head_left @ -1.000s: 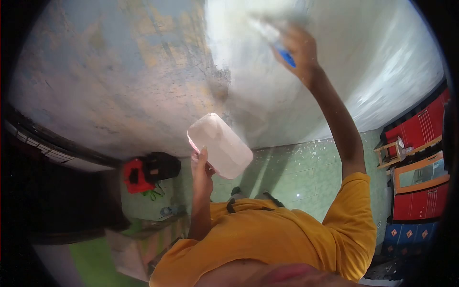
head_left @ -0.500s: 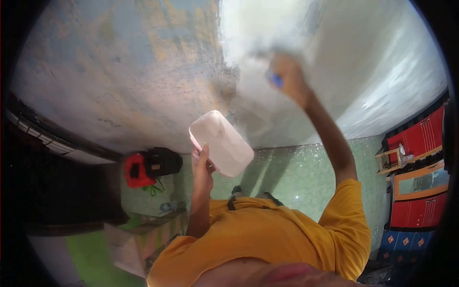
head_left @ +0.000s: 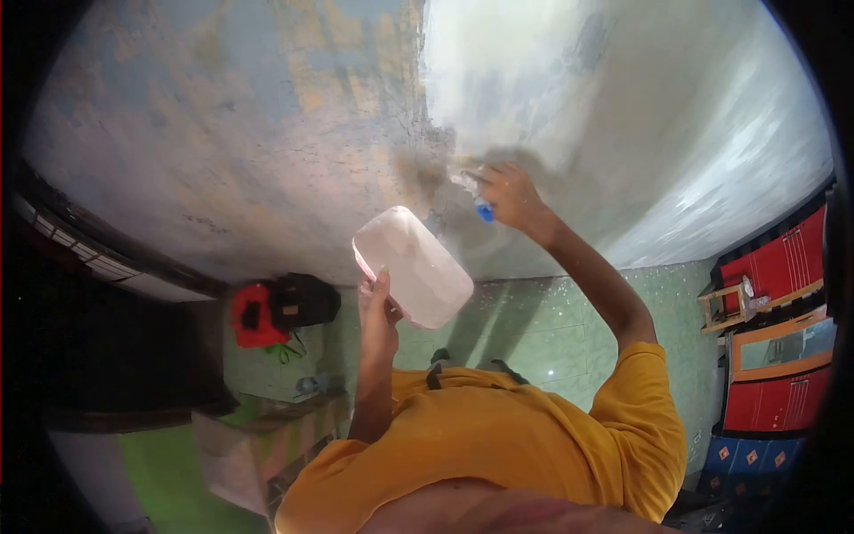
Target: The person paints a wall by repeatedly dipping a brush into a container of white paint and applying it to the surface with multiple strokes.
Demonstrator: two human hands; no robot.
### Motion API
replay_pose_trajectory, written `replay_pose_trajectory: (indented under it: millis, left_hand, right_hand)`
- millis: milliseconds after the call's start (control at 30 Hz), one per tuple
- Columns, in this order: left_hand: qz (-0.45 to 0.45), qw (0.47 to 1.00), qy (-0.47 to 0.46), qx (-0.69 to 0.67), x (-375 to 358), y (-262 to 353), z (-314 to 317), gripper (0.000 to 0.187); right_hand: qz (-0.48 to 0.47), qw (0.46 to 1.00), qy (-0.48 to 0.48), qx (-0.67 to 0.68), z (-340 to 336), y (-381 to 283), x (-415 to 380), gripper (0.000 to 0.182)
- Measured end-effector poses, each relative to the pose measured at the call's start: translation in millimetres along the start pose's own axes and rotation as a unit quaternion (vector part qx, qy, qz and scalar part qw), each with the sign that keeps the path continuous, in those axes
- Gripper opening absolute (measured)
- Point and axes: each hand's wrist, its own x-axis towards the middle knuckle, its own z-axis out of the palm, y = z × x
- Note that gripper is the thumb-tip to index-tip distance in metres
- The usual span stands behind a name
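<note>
- Clamping with left hand [head_left: 377, 301], thumb over the near edge, a pale pink, rounded rectangular plastic container [head_left: 414, 267]; held tilted, low in front of the wall.
- Gripping with right hand [head_left: 511, 194] a blue-handled scraping tool [head_left: 468, 183] smeared with white paste; placed above and to the right of the container, at the wall. Cannot tell whether touching.
- Holding hands well apart, closed on separate items.
- Seen ahead: large plastered wall [head_left: 222, 133], mottled grey-blue and tan at left, whiter at right.
- Seen below: green tiled floor [head_left: 569, 329], speckled white near the wall.
- Noted at left: bright red bundle [head_left: 250, 313] beside a black bag [head_left: 307, 303].
- Noted at far right: small wooden frame [head_left: 725, 304] near red panels [head_left: 774, 258].
</note>
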Motion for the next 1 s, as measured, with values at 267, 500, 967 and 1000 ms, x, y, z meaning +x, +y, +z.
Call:
replay_pose_trajectory:
  millis: [267,500,967,1000]
  left_hand:
    - [0.006,1.000,-0.003,-0.007,0.8,3.1,3.4,0.054]
    - [0.007,1.000,0.001,-0.011,2.6,1.2,1.0,0.057]
    - [0.031,0.998,-0.049,0.019,9.3,-7.6,48.5,0.052]
    - [0.041,0.998,-0.054,0.016,4.9,-8.2,57.5,0.052]
  right_hand:
    - [0.067,0.963,0.219,-0.138,-156.0,39.3,137.6,0.048]
    - [0.044,0.982,0.086,-0.163,-23.3,1.1,39.0,0.054]
    - [0.426,0.795,0.165,0.400,-139.6,-69.7,6.0,0.017]
    - [0.426,0.804,0.149,0.387,-149.4,-78.9,3.0,0.017]
